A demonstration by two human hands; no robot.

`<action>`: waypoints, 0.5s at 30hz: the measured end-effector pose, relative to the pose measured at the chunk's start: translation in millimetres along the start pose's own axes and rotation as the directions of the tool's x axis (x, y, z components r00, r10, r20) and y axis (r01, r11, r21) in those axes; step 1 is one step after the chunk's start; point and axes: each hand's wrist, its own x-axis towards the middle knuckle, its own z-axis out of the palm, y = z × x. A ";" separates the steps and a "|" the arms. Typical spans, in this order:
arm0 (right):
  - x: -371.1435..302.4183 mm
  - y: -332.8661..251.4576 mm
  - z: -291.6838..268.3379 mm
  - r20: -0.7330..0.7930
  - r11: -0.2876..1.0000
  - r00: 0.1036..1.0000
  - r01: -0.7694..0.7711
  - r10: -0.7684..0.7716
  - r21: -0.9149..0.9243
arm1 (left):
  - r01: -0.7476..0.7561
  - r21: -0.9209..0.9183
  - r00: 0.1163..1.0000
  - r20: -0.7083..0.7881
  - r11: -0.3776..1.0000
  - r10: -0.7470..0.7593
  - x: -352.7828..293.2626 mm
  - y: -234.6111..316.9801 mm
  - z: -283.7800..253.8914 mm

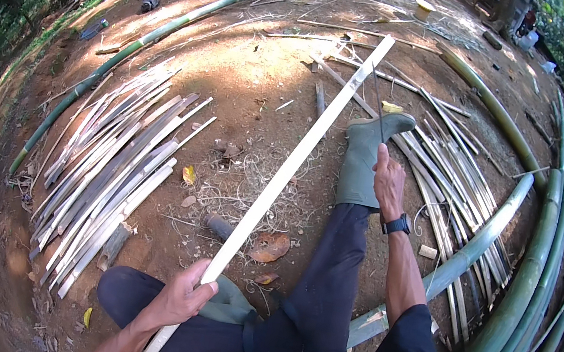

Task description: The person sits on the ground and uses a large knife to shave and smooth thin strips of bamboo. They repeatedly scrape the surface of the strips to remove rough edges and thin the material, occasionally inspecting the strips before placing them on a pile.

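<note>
while left fingers (199, 293) clasp a strip (292, 166), right fingers (390, 176) hold a knife (380, 122)

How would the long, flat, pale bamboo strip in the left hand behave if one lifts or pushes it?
The pale bamboo strip is probably fairly stiff, since it extends nearly straight well beyond the left hand. It may be light for its length, because it looks narrow. Its flat shape makes rolling unlikely.

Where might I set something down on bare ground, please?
Brown earth lies mostly bare beyond the curly pale shavings, between the left pile of split bamboo strips and the long pale bamboo strip in the left hand. The right is crowded with split strips and thick green bamboo poles.
</note>
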 end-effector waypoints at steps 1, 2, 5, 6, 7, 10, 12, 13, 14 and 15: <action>-10.9 -14.9 1.9 0.086 0.984 0.992 -0.106 0.095 0.144 | -0.026 0.026 0.999 -0.017 0.999 0.027 -0.7 -8.5 -3.3; -24.6 -29.0 -3.2 0.183 0.936 0.967 -0.224 0.179 0.271 | -0.052 0.054 0.998 -0.032 0.997 0.054 2.1 -16.5 -7.8; -50.9 -58.9 -17.3 0.331 0.826 0.929 -0.316 0.168 0.466 | -0.120 0.153 0.985 -0.108 0.981 0.137 4.9 -15.4 -7.8; -55.6 -65.1 -19.8 0.327 0.811 0.937 -0.283 0.120 0.512 | -0.110 0.165 0.983 -0.127 0.980 0.132 4.6 -13.6 -8.8; -58.1 -70.9 -22.1 0.322 0.792 0.944 -0.251 0.073 0.556 | -0.100 0.176 0.981 -0.147 0.979 0.126 3.7 -13.4 -10.0; -59.0 -81.3 -23.5 0.317 0.765 0.948 -0.193 -0.016 0.615 | -0.139 0.234 0.952 -0.237 0.962 0.196 0.4 -23.5 -17.9; -59.4 -80.5 -20.5 0.356 0.724 0.934 -0.235 -0.016 0.649 | -0.127 0.263 0.937 -0.285 0.956 0.203 -4.9 -22.2 -22.7; -61.2 -79.5 -20.3 0.347 0.751 0.938 -0.220 -0.012 0.623 | -0.117 0.292 0.928 -0.309 0.949 0.210 -8.6 -17.6 -24.3; -64.6 -79.4 -20.8 0.337 0.776 0.941 -0.206 -0.010 0.596 | -0.106 0.320 0.918 -0.332 0.942 0.216 -13.3 -10.6 -26.0; -68.8 -81.8 -20.3 0.333 0.800 0.943 -0.194 -0.008 0.567 | -0.088 0.345 0.907 -0.359 0.934 0.218 -18.3 -8.1 -26.7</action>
